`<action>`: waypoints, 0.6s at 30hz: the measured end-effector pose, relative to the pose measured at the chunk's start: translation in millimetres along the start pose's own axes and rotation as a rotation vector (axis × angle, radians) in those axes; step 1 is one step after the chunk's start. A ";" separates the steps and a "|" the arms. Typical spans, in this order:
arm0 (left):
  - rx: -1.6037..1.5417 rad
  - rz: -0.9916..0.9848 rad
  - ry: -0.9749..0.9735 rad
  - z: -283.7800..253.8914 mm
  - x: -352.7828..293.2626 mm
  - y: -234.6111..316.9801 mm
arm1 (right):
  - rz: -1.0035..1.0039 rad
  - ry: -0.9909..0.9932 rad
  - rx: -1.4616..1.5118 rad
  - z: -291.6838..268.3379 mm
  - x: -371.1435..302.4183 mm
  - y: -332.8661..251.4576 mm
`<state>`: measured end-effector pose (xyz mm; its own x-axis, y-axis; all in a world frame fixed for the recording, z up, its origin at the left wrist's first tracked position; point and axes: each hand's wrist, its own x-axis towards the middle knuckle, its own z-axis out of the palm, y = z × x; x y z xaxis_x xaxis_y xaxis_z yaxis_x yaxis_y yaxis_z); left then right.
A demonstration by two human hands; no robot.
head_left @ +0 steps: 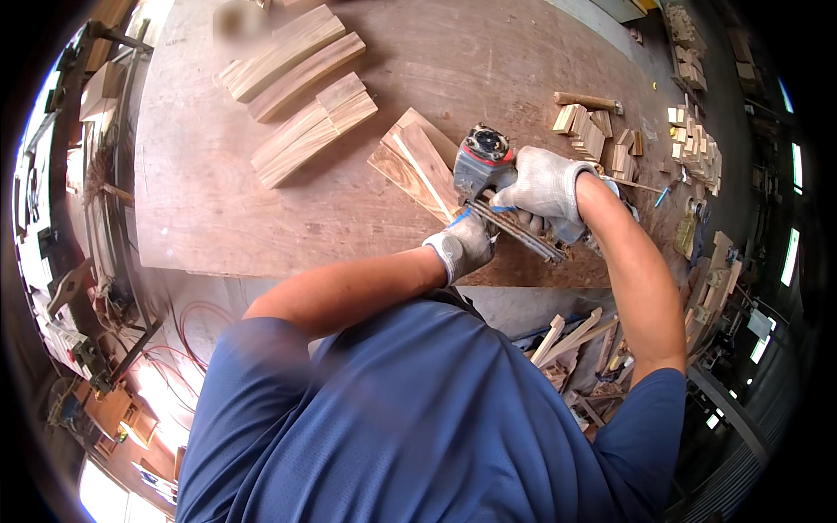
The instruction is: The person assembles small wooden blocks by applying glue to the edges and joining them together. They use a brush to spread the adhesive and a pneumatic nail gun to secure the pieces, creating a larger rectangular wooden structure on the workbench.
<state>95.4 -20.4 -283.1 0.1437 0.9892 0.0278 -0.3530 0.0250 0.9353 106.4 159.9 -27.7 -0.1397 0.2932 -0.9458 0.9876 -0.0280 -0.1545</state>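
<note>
My right hand (545, 187), in a whitish work glove, is wrapped round the handle of a grey nail gun (479, 166) with a red ring below its dark cap. The gun's long magazine (523, 234) slants down toward the table's near edge. Beneath the tool, my gloved left hand (466, 244) closes on the near end of a narrow wooden piece (425, 166). That piece lies over a wider board (403, 181) on the table. The gun's nose is hidden, so I cannot tell whether it touches the wood. The left fingertips are partly covered by the gun.
Several curved wooden pieces (301, 65) lie at the far left of the wooden table (200, 192). A hammer (588, 102) and small wood blocks (584, 131) sit at right. More blocks (695, 150) stand along the right edge. Wood offcuts (571, 340) are piled below the near edge.
</note>
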 end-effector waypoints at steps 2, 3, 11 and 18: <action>0.053 0.038 -0.020 -2.4 1.4 1.7 | 0.014 -0.001 -0.008 0.4 1.2 -3.0; 0.059 0.027 -0.038 -2.1 2.3 -0.6 | 0.022 -0.001 -0.011 0.4 1.5 -3.8; 0.001 -0.188 -0.138 -7.7 4.3 -25.4 | 0.015 -0.007 -0.017 -0.1 5.5 -5.4; 0.343 -0.178 -0.258 -10.1 5.0 -21.0 | 0.014 -0.006 -0.034 -0.2 10.2 -5.8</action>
<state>94.2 -14.5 -306.2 0.4151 0.9046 -0.0974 0.0177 0.0990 0.9949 99.3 163.2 -36.4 -0.1263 0.2869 -0.9496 0.9913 0.0006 -0.1316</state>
